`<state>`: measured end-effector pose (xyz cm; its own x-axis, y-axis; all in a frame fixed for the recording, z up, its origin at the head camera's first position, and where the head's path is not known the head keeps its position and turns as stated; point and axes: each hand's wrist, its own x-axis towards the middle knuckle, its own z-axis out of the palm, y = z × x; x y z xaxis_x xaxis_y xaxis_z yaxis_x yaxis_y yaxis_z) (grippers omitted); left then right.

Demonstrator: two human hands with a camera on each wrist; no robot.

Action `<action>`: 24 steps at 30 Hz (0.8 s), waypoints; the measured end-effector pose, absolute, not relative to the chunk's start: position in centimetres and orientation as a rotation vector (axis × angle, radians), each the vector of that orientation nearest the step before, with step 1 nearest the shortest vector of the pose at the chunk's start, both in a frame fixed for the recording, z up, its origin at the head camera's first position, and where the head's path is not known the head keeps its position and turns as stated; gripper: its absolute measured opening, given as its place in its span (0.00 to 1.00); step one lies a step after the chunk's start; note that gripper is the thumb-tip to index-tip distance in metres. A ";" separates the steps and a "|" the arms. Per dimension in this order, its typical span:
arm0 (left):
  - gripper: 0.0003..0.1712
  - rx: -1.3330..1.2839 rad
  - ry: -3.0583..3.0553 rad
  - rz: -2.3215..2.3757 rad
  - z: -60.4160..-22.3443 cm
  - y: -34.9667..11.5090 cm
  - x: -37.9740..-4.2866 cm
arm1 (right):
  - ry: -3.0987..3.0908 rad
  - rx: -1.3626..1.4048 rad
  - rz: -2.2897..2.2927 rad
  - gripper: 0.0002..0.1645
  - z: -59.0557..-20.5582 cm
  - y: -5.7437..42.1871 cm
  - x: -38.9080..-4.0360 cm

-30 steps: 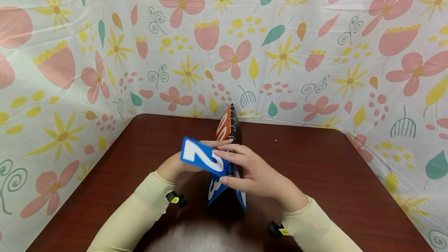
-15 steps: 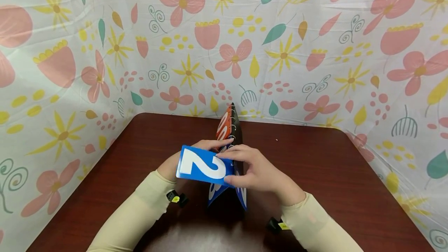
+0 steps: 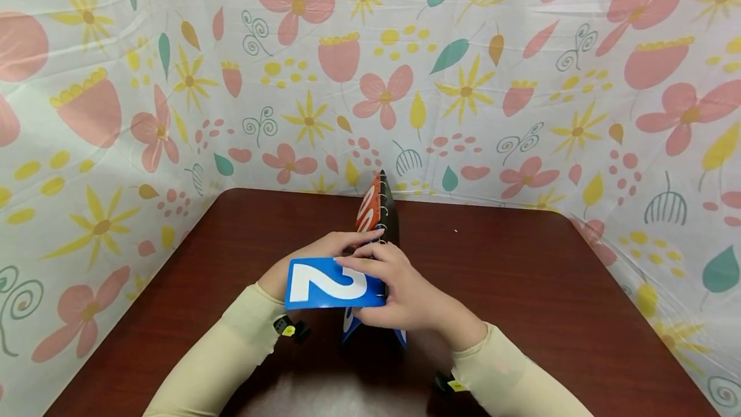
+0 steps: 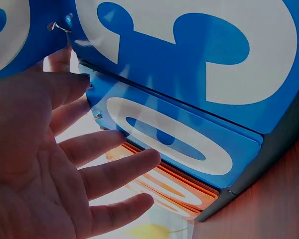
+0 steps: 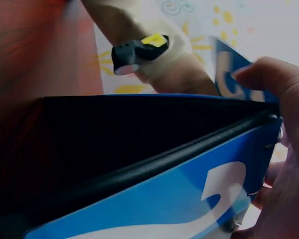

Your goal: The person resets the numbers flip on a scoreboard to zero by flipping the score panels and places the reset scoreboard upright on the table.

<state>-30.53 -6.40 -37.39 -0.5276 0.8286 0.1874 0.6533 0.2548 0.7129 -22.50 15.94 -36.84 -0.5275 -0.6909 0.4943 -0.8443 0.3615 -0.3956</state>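
A tabletop flip scoreboard (image 3: 391,214) stands like a tent, its ringed spine pointing away from me. My right hand (image 3: 405,291) holds a lifted blue number card (image 3: 327,293) marked 2, fingers at its far edge and thumb at its near edge. The card leans out leftward over my left hand (image 3: 312,251), whose fingertips reach the spine. In the left wrist view, the left fingers (image 4: 122,172) are spread beside a large blue card (image 4: 154,64) and a smaller blue 0 card (image 4: 189,124). The right wrist view has the black frame (image 5: 149,162) and another blue card (image 5: 239,154).
Orange number cards (image 3: 367,208) hang at the scoreboard's far end. The dark red-brown table (image 3: 492,262) carries a tiny pale speck (image 3: 455,231) at the right. Flower-patterned cloth (image 3: 480,114) rises behind and beside the table. A black wrist camera (image 3: 291,329) sits on the left sleeve.
The blue 2 card has swung leftward and come to lie flatter, its free end lower. My right hand has shifted slightly left with it. The left hand stays nearly still.
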 end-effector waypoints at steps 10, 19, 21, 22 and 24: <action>0.30 1.151 2.433 1.095 -37.5 -6.0 -30.3 | -2.311 1.543 1.205 0.28 -35.5 17.6 -23.3; 0.31 1.118 2.437 1.069 -37.4 -5.9 -30.1 | -2.522 1.529 0.699 0.15 -36.0 16.3 -22.0; 0.31 1.123 2.429 1.068 -37.4 -5.9 -30.1 | -2.561 1.486 0.569 0.17 -36.0 15.9 -21.7; 0.31 1.125 2.431 1.067 -37.4 -5.9 -30.0 | -2.565 1.473 0.538 0.18 -35.9 15.9 -21.6; 0.31 1.141 2.441 1.060 -37.4 -5.9 -30.1 | -2.538 1.459 0.564 0.17 -35.5 16.3 -21.6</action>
<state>-30.11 -5.92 -37.39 -0.6637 0.7439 0.0786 0.5652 0.4300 0.7040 -21.61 16.31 -35.50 -0.5116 -0.7976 0.3195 -0.8579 0.4532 -0.2421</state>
